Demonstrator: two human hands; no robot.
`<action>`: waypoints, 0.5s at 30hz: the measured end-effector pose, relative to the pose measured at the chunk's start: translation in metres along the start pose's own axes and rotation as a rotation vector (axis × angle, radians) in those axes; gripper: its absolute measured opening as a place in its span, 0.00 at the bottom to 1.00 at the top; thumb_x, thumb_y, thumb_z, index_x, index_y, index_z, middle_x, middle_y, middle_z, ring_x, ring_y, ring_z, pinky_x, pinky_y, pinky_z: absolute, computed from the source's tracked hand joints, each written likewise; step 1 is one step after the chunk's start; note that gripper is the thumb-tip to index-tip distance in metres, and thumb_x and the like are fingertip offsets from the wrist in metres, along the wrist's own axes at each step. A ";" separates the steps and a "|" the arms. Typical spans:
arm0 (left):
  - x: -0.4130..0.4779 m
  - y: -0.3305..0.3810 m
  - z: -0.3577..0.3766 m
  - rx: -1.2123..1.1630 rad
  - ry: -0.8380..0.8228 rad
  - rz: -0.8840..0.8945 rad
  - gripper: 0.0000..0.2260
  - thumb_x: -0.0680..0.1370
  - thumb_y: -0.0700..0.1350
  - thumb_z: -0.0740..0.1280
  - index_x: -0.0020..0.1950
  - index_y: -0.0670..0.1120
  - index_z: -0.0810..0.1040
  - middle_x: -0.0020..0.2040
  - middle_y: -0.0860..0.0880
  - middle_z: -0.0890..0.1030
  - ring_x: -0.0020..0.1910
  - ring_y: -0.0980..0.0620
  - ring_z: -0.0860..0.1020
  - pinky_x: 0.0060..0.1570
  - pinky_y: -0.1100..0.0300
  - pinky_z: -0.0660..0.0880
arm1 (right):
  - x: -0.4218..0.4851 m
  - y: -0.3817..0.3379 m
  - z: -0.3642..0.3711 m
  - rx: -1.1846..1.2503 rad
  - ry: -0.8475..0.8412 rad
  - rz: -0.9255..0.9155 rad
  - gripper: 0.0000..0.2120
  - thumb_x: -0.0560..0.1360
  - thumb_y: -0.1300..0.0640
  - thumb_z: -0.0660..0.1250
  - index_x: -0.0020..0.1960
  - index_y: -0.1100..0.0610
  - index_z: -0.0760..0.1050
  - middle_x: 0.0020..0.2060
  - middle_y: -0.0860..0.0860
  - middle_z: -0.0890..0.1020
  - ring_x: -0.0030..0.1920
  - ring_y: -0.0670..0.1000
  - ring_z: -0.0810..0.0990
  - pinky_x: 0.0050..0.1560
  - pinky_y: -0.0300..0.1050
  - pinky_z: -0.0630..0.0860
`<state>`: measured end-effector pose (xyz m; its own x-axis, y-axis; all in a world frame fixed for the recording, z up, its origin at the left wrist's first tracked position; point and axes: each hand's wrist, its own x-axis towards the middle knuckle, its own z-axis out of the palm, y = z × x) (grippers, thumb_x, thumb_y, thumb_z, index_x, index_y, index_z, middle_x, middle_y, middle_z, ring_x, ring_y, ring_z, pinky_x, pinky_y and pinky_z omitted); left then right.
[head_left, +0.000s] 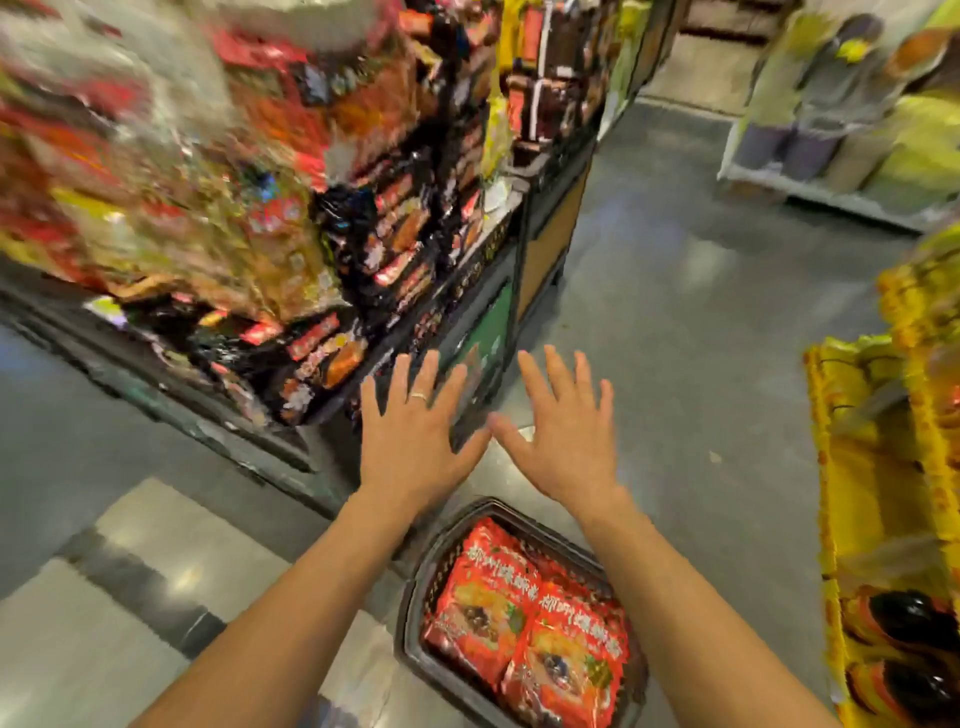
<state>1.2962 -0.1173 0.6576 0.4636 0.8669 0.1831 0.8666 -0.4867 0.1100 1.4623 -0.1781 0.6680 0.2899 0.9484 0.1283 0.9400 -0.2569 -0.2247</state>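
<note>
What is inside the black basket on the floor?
Red packets lie flat in the basket and cover its bottom. Whatever lies under them is hidden, and the right arm covers the basket's right edge.

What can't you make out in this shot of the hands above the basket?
Head view, shelf packets: smeared by motion blur, labels unreadable.
Head view, basket: near end cut off by the bottom edge, right side behind the right arm.
Head view, red packets: print too blurred to read.
Head view, yellow display: cut off by the right edge.
</note>
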 end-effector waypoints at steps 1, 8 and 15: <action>-0.007 -0.015 -0.022 0.022 0.034 -0.029 0.36 0.75 0.69 0.51 0.76 0.52 0.69 0.77 0.43 0.68 0.76 0.37 0.64 0.70 0.31 0.61 | 0.002 -0.024 -0.015 -0.003 0.026 -0.055 0.38 0.73 0.29 0.50 0.79 0.47 0.59 0.78 0.53 0.62 0.78 0.62 0.57 0.72 0.69 0.57; -0.070 -0.149 -0.159 0.131 0.200 -0.286 0.36 0.73 0.69 0.52 0.76 0.53 0.70 0.77 0.45 0.69 0.76 0.38 0.65 0.69 0.31 0.61 | 0.000 -0.201 -0.086 0.036 0.142 -0.367 0.37 0.75 0.30 0.51 0.77 0.48 0.64 0.77 0.54 0.65 0.76 0.63 0.62 0.70 0.70 0.62; -0.161 -0.284 -0.251 0.202 0.275 -0.500 0.40 0.72 0.72 0.40 0.82 0.58 0.53 0.83 0.50 0.52 0.82 0.44 0.47 0.75 0.38 0.40 | -0.024 -0.370 -0.097 0.052 0.106 -0.569 0.41 0.73 0.27 0.40 0.81 0.44 0.48 0.81 0.51 0.47 0.80 0.59 0.41 0.76 0.65 0.43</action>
<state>0.9291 -0.1455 0.8419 -0.0503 0.9126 0.4058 0.9975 0.0261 0.0651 1.1249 -0.1242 0.8420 -0.2394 0.9101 0.3381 0.9438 0.2998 -0.1388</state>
